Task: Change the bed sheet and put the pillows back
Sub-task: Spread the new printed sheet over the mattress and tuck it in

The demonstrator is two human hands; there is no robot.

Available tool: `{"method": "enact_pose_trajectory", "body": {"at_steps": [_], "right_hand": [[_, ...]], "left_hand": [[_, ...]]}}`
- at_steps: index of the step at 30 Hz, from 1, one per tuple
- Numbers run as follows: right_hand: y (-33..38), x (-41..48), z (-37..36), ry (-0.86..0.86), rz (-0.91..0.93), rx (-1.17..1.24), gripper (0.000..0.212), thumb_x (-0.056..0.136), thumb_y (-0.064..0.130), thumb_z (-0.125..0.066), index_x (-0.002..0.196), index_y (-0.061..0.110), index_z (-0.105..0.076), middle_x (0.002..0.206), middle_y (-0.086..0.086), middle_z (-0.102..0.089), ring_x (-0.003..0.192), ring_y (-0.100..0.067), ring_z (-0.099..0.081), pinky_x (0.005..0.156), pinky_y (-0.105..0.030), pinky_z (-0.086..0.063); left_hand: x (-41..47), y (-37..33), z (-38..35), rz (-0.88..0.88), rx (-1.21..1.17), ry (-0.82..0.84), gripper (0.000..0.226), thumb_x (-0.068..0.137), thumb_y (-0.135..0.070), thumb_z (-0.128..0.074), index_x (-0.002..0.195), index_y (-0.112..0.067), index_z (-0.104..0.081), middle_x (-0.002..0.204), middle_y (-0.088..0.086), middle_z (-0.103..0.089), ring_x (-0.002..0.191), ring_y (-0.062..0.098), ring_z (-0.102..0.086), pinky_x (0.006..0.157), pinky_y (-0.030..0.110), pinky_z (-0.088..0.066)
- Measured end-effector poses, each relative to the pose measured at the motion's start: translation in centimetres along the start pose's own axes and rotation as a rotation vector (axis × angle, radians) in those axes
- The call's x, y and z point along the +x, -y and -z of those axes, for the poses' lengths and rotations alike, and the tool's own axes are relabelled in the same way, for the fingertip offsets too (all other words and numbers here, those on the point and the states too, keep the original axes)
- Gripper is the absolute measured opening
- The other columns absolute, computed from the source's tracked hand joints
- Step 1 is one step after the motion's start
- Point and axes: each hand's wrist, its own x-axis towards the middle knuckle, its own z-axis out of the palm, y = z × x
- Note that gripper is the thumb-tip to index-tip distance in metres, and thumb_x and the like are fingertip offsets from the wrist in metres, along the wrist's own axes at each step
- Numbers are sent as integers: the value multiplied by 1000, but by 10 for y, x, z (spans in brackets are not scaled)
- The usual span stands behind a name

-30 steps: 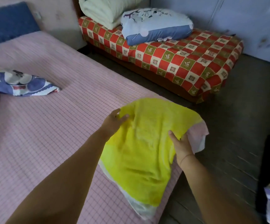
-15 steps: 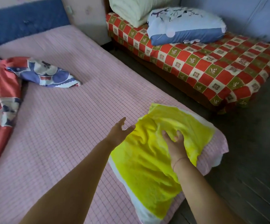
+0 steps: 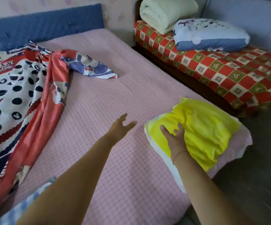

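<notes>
The yellow pillow [image 3: 204, 132] lies at four o'clock, on the pink mattress [image 3: 99, 103] at its edge. It looks soft and light, with a loose cover likely to slip, so I'd grip both short ends. My right hand [image 3: 175, 138] presses it, fingers spread. My left hand [image 3: 121, 127] hovers at its nine o'clock, relaxed.

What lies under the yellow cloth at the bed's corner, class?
Under the yellow cloth a pillow shows only its pale pink and white edges; its middle is covered. The right hand rests on top of the cloth.
</notes>
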Motion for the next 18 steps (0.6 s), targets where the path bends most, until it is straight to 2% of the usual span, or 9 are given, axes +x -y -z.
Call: {"method": "enact_pose_trajectory", "body": {"at_steps": [3,7,13,18], "right_hand": [[-18,-50,-24,-29,24,32,88,83,25,-74,150,26,-16,149,-3,-26,132,-17,-34,95,-29,-33],[-52,-123,-50,-5,14,62,89,85,14,-71,151,26,-13,155,-5,-22,139,-19,-30,99,-31,-32],[-94,-233,-78,85,-93,45,92,87,17,-70,153,29,-8,159,-4,-17,144,-21,-22,111,-46,-28],[-126,-306,-98,151,-153,35,93,86,20,-70,152,33,-6,159,-3,-16,144,-22,-22,110,-47,-30]], "left_hand": [[-40,28,29,-33,1,38,76,90,-56,-55,154,-27,-23,156,0,-31,144,23,-28,113,46,-28],[-96,75,67,-30,12,66,78,88,-56,-58,153,-28,-25,156,-2,-31,144,21,-27,113,46,-28],[-184,149,108,58,-25,36,77,87,-52,-63,152,-28,-28,155,-2,-32,143,19,-28,115,41,-30],[-254,208,132,100,-62,20,78,87,-50,-64,152,-27,-27,157,-2,-28,144,20,-27,116,40,-26]]}}
